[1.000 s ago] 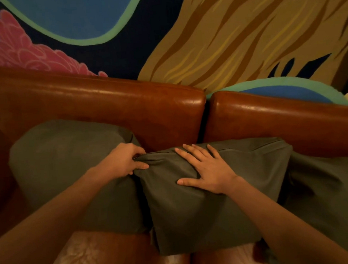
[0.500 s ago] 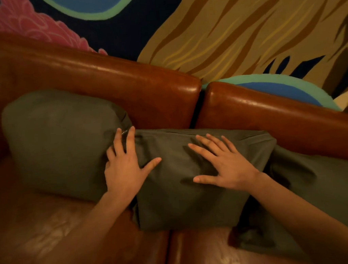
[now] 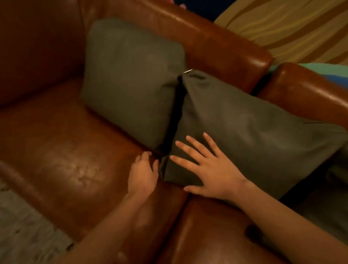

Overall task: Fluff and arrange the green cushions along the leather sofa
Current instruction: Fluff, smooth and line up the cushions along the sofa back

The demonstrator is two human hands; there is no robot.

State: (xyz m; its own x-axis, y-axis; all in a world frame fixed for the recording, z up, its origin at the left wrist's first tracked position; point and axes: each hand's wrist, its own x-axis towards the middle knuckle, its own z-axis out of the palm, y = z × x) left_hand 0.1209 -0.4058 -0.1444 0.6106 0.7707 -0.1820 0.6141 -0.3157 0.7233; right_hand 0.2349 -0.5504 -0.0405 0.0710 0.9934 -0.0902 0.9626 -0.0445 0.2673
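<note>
Three dull green cushions lean against the back of a brown leather sofa (image 3: 53,152). The left cushion (image 3: 132,81) stands in the sofa's corner. The middle cushion (image 3: 251,130) touches it along one edge. My right hand (image 3: 206,168) lies flat on the middle cushion's lower left part, fingers spread. My left hand (image 3: 143,175) rests on the seat at the meeting bottom corners of the two cushions, its fingertips curled at the fabric. A third cushion (image 3: 338,198) lies partly under my right forearm at the right.
The sofa's armrest (image 3: 25,43) rises at the far left, and its padded backrest (image 3: 213,36) runs behind the cushions. A painted mural (image 3: 297,20) covers the wall behind. Pale carpet (image 3: 13,225) shows at lower left, in front of the seat.
My view has swung left and down. Both hands slid down from the cushions' tops to their bottom edges; the left hand left the cushion face and now sits at the bottom corners.
</note>
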